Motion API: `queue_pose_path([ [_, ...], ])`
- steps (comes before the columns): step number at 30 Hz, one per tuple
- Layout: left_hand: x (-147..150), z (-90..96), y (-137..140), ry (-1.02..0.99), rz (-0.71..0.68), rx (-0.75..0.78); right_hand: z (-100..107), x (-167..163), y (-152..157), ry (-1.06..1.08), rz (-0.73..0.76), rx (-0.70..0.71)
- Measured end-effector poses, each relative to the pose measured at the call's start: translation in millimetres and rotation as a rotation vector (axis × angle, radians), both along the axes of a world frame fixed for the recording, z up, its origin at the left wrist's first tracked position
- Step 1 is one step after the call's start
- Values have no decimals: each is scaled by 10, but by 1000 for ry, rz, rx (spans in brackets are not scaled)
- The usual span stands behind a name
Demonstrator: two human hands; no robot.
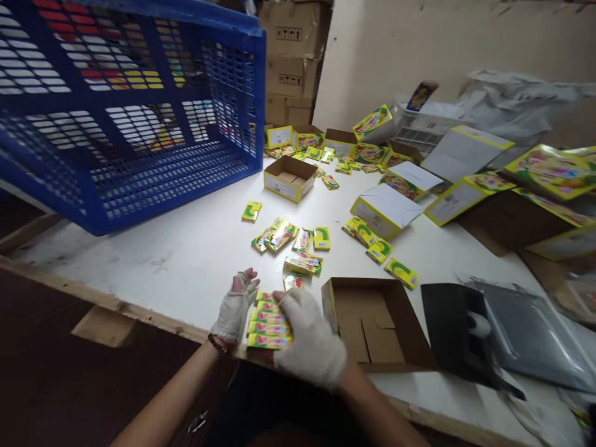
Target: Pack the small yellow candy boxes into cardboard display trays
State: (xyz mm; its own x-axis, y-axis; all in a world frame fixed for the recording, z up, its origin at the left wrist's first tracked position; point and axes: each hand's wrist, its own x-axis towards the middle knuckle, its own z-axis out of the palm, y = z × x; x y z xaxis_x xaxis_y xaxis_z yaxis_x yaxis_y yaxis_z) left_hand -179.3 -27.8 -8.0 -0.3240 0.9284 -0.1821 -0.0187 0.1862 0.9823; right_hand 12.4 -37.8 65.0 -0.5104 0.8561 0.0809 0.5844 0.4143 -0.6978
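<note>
A row of several small yellow-green boxes [269, 326] stands at the table's near edge, narrow printed sides up. My right hand [310, 335], in a pale fingerless glove, spans the row from the right, thumb at the far end and fingers at the near end. On the row's left side is my left hand [235, 305], gloved alike, fingers stretched and holding nothing. Just beyond the row lies another small box [293, 282], partly covered by my right hand. An open cardboard carton [372, 323] with bare brown insides sits right of my right hand.
A large blue plastic crate [177, 180] lies on its side at the left. Loose small boxes [303, 263] are scattered mid-table. Display cartons [386, 211] crowd the back and right. A black tape dispenser [460, 335] and grey plastic bags [535, 329] lie at right.
</note>
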Motion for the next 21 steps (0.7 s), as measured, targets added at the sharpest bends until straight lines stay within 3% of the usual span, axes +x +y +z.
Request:
queue_pose_path([
  [3, 372, 56, -217, 253, -55, 108, 422, 817, 171, -1, -63, -185],
  [5, 749, 26, -454, 307, -199, 208, 535, 1354, 312, -55, -87, -462],
  [8, 1290, -107, -733, 448, -502, 377, 376, 1782, 433, -36, -139, -826],
  [10, 1483, -191, -769, 487, -585, 334, 130, 1778, 431, 35, -64, -1020],
  [12, 1494, -223, -700, 455, -628, 207, -108, 1653, 385, 129, 53, -1164],
  [15, 1305, -194, -560, 394, -731, 117, -292, 1486, 302, 175, 161, -1180],
  [18, 1167, -197, -536, 400, -793, 155, -261, 1432, 238, 26, 163, -994],
  [21, 1193, -275, -608, 487, -756, 221, -123, 1366, 157, -242, 90, -786],
])
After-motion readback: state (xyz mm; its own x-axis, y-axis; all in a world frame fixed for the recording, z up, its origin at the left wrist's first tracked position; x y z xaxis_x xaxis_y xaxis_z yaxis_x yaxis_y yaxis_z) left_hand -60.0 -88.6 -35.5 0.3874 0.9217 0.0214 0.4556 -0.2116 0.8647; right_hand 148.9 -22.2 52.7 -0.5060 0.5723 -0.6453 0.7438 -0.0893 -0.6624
